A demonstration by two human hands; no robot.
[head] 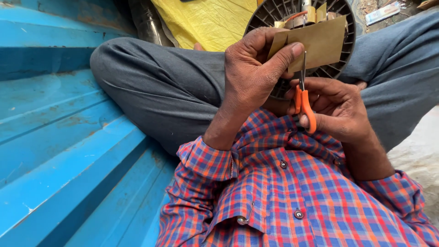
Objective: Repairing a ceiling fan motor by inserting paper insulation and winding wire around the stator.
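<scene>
Over my lap, cutting card: left hand (249, 68) pinches a tan card sheet (320, 43); right hand (336, 110) closed round orange-handled scissors (303, 98).

Card sits held up in front of the round black slotted motor core (340, 68), thumb pressed on its lower left edge; scissor blades point up, narrow, just meeting the card's bottom edge; my right fingers fill the loops, so that hand holds nothing else. Card looks thin, matte, stiff, with straight edges and a clipped corner; blades are bright steel, handles smooth plastic; core is ribbed, with coppery windings atop. Risks, as I judge: thumb lies near the blade line, a slip could nick it; held by one edge only, the card may flex and the cut wander. Blue corrugated metal sheet (59, 137) left; yellow cloth (206, 23) behind.
</scene>
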